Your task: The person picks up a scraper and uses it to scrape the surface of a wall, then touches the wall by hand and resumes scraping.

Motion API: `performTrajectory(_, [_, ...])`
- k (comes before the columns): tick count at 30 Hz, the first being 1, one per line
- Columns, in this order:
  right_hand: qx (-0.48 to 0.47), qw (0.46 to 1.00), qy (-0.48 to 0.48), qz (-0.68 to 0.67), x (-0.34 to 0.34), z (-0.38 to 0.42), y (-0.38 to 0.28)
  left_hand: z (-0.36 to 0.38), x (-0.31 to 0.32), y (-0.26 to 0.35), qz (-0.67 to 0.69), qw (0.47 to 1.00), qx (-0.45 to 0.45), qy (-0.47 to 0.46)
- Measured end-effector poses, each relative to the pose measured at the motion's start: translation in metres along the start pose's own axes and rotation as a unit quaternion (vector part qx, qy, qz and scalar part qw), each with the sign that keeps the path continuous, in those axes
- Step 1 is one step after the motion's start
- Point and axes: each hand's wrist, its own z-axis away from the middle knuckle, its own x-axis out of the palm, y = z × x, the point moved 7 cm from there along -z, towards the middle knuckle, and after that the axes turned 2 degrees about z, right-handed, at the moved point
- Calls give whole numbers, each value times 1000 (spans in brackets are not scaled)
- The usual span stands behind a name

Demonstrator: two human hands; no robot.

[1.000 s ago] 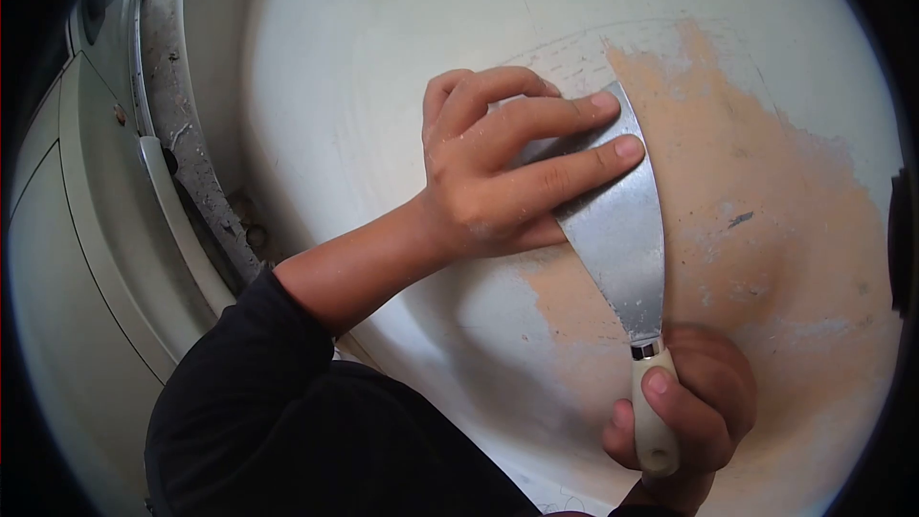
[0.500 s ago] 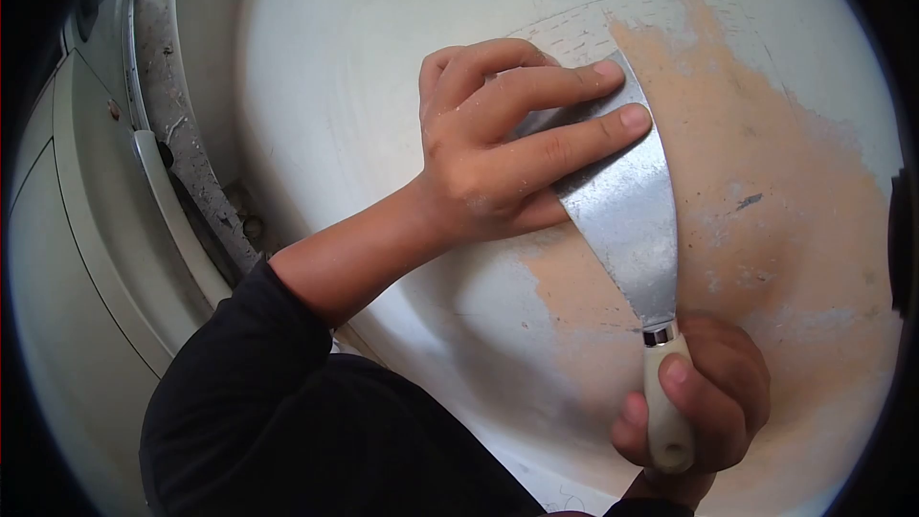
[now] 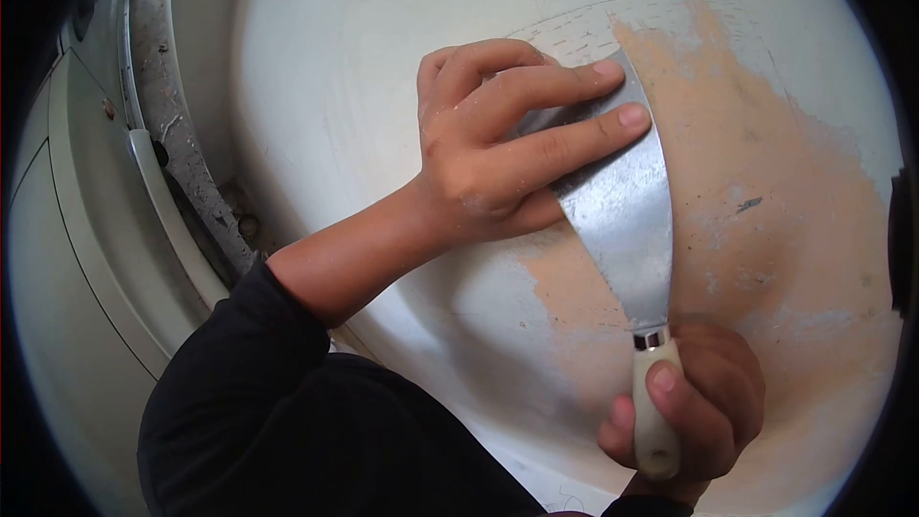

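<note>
A wide metal putty knife [image 3: 627,230] lies against a white curved panel [image 3: 354,86], over a tan filler patch [image 3: 737,163]. My right hand [image 3: 704,407] is wrapped round its pale handle at the lower right. From the left, my left hand [image 3: 507,139] reaches over the blade; two fingertips rest on the metal near its upper edge, and the thumb goes behind the blade's left side, partly hidden. The fingers of this hand are spread, with the others bent back. Small grey marks dot the filler.
Along the left stands a pale vehicle door [image 3: 91,230] with a handle-like strip [image 3: 177,220]. Between it and the panel runs a dusty gap [image 3: 172,86] with debris. Pencil-like lines cross the panel above the filler. A dark object [image 3: 901,244] shows at the right edge.
The handle and my right hand have shifted slightly to the left, tilting the blade a little. My left hand's fingertips stay on the metal almost unmoved.
</note>
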Motion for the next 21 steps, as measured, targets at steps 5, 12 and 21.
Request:
performTrajectory(5, [12, 1000, 5, 1, 2, -2, 3, 1, 0, -3, 6, 1000, -7, -2])
performTrajectory(12, [24, 999, -20, 20, 0, -4, 3, 0, 1, -5, 5, 1000, -16, 11])
performTrajectory(21, [-26, 1000, -9, 10, -3, -4, -1, -2, -2, 0, 35, 999, -26, -19])
